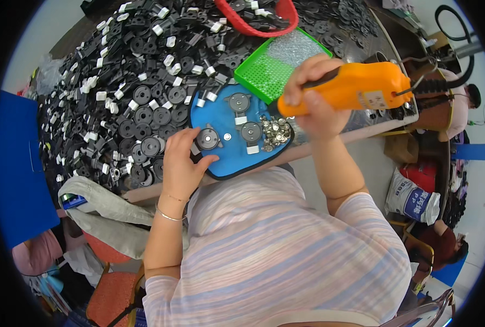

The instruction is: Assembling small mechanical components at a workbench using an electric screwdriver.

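My right hand (320,101) is wrapped round an orange electric screwdriver (357,87). Its dark tip points left, over the blue mat (229,161). At the mat's left side my left hand (181,155) has its thumb and fingers apart. Its fingertips are at the edge of a round black part with a metal disc (207,139); I cannot tell how firmly they touch. Two similar round parts with white tabs, an upper one (239,102) and a lower one (250,132), lie on the mat. Small metal caps (276,133) are heaped at its right, and a single one (227,137) lies mid-mat.
Black and white plastic parts (144,65) are piled across the table's left and back. A green tray (264,73) of small silvery pieces stands behind the mat, beside a red basket (291,22). A coiled black cable (433,86) hangs at the right. Other people sit at both sides.
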Tool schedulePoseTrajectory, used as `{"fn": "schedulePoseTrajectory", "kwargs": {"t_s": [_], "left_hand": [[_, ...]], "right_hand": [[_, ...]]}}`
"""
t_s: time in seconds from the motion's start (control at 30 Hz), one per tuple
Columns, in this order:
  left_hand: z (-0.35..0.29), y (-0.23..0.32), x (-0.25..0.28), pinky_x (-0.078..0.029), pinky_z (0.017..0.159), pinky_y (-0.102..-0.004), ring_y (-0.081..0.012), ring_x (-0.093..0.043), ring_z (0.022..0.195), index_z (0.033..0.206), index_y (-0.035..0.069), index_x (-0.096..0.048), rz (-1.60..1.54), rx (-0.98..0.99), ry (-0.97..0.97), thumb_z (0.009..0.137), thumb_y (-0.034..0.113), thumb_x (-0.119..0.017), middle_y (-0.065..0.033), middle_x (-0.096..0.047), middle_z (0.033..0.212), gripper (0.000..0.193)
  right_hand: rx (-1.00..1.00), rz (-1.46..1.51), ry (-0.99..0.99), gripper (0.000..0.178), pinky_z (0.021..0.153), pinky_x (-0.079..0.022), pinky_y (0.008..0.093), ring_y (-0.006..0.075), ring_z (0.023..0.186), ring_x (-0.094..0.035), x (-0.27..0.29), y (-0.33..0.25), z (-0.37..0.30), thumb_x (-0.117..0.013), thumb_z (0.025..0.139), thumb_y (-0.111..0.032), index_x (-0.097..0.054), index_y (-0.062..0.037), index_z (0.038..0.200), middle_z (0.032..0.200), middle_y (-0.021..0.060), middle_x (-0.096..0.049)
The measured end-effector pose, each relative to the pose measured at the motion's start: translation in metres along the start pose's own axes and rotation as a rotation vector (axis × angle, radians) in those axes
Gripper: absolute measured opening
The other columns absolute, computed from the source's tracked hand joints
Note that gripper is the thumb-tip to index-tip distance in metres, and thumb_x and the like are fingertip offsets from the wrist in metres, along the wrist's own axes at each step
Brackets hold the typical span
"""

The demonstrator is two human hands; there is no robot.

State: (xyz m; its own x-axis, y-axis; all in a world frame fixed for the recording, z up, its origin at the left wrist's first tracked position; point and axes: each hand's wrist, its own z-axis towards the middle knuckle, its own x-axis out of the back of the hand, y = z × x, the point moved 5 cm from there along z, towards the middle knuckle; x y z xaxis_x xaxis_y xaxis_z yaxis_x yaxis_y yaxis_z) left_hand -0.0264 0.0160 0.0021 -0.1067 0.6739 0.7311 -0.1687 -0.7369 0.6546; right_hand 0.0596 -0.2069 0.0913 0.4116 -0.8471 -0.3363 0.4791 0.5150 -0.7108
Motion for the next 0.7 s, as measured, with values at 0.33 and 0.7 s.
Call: {"fn": "schedulePoseTrajectory", "kwargs": {"t_s": [0.33,0.7], "left_hand": [[0.007,-0.011,-0.018,-0.047,0.08,-0.0373,-0.0317,-0.056,0.091,0.104,0.0,-0.061,-0.102,0.054,-0.026,0.064,0.018,-0.08,-0.0129,-0.061,0.097,0.048],[0.007,-0.013,-0.018,-0.046,0.071,-0.0381,-0.0301,-0.054,0.08,0.102,0.002,-0.061,-0.168,0.099,-0.026,0.063,0.018,-0.08,-0.011,-0.057,0.085,0.046]], "right_hand": [[-0.171,0.028,-0.179,0.028,0.061,-0.047,0.0258,0.0161,0.07,-0.055,-0.08,0.05,-0.006,-0.064,0.072,0.004,-0.049,-0.001,0.096,0.092,0.012,-0.049],[-0.224,-0.063,-0.277,0.021,0.061,-0.046,0.0251,0.014,0.07,-0.053,-0.093,0.074,-0.006,-0.065,0.073,-0.001,-0.051,-0.0019,0.088,0.085,0.0099,-0.052]]}}
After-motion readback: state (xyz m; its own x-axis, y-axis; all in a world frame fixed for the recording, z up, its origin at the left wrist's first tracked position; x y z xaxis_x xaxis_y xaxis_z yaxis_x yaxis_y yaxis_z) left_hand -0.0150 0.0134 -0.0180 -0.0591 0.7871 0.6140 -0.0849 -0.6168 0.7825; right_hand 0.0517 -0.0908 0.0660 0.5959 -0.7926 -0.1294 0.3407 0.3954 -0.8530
